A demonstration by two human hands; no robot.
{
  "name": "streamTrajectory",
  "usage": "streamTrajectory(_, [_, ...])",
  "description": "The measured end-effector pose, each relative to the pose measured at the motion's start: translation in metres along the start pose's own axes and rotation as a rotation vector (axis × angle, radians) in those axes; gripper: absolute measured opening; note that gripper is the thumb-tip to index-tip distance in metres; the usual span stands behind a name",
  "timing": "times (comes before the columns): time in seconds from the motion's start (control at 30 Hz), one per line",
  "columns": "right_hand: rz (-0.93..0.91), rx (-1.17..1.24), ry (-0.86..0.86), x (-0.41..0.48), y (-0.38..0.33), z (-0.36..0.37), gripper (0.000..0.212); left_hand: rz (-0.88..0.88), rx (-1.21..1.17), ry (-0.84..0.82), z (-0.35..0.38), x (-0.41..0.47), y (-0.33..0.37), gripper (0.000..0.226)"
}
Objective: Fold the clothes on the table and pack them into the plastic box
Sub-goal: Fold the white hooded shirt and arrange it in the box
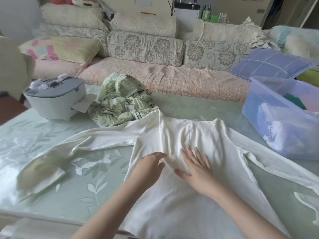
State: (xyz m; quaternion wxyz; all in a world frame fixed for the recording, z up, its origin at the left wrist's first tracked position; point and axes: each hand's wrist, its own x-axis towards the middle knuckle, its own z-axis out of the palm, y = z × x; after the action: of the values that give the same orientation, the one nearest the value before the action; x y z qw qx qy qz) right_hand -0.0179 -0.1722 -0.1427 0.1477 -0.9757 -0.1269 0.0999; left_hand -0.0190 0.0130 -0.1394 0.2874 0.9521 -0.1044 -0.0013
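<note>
Floral-cushioned sofa (146,49), pink quilted seat cover (164,80) (rumpled), soft daylight

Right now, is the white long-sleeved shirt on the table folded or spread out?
Spread out. The white long-sleeved shirt lies flat, both sleeves stretched outward; the left hand and right hand rest on its middle.

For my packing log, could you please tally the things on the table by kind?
Garments: 2, a white top and a green leafy one
Plastic box: 1
Grey appliance: 1
Blurred greenish item: 1
Total: 5
</note>
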Motion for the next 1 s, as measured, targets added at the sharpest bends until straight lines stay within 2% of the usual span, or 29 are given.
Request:
streamTrajectory(0.17, [-0.139, 0.049, -0.018, 0.028, -0.070, 0.006, 0.065, -0.264, 0.012, 0.081, -0.043, -0.016, -0.050, 0.037])
streamTrajectory(0.43, [-0.222, 0.011, -0.062, 0.079, -0.152, 0.029, 0.062, -0.487, 0.021, 0.302, -0.118, -0.056, -0.133, 0.033])
streamTrajectory(0.6, [-0.252, 0.040, -0.012, 0.102, -0.200, 0.047, 0.058, -0.651, 0.062, 0.420, -0.140, -0.072, -0.169, 0.048])
streamTrajectory(0.67, [-0.288, 0.057, -0.011, 0.103, -0.220, 0.055, 0.057, -0.727, 0.158, 0.474, -0.147, -0.077, -0.178, 0.052])
streamTrajectory(0.7, [-0.316, 0.064, -0.012, 0.102, -0.229, 0.058, 0.056, -0.775, 0.222, 0.474, -0.150, -0.079, -0.180, 0.053])
streamTrajectory(0.77, [-0.384, 0.076, -0.011, 0.099, -0.246, 0.063, 0.055, -0.881, 0.281, 0.365, -0.153, -0.084, -0.185, 0.050])
streamTrajectory(0.87, [-0.457, 0.110, 0.014, 0.093, -0.264, 0.067, 0.053, -0.999, 0.187, 0.183, -0.156, -0.088, -0.195, 0.033])
streamTrajectory(0.93, [-0.474, 0.149, 0.017, 0.088, -0.272, 0.066, 0.054, -1.014, 0.080, 0.234, -0.160, -0.090, -0.202, 0.027])
streamTrajectory(1.0, [-0.492, 0.222, 0.011, 0.083, -0.276, 0.065, 0.057, -0.957, -0.062, 0.357, -0.163, -0.090, -0.201, 0.024])
